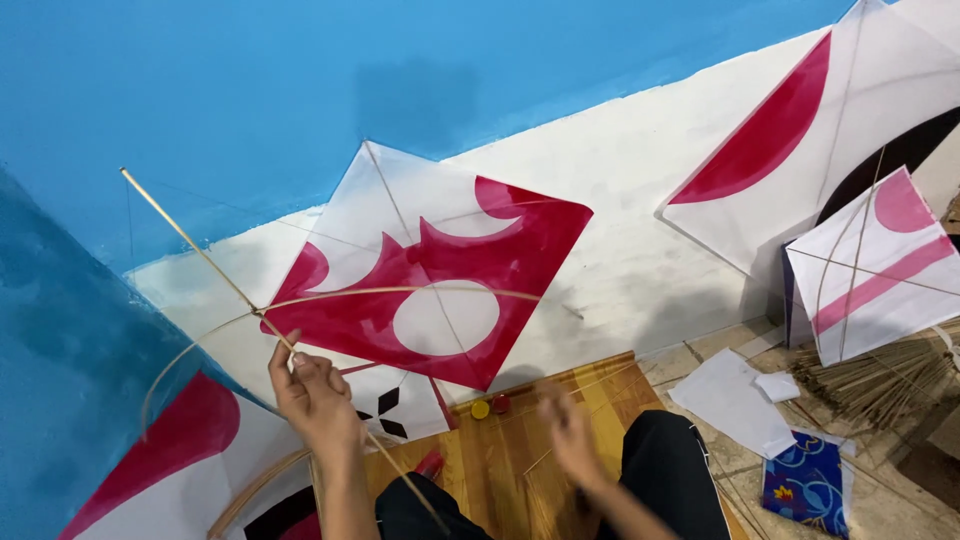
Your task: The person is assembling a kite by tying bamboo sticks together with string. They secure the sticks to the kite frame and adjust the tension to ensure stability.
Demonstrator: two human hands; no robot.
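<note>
My left hand (pixel 315 400) is raised and pinches a thin bamboo kite frame (pixel 215 265): a straight spine stick crossed by a bowed stick that arcs to the right. No paper covers the frame. My right hand (pixel 570 435) is lower, over the wooden board, blurred by motion; whether it holds anything cannot be made out. Behind the frame a red-and-white diamond kite (pixel 440 265) leans against the wall.
More red-and-white kites lean at the right (pixel 800 130) (pixel 875 265) and lower left (pixel 170 450). A bundle of thin sticks (pixel 880 385), white paper sheets (pixel 735 400) and a blue patterned packet (pixel 805 485) lie on the floor. Small red and yellow caps (pixel 490 406) sit on the wooden board (pixel 500 455).
</note>
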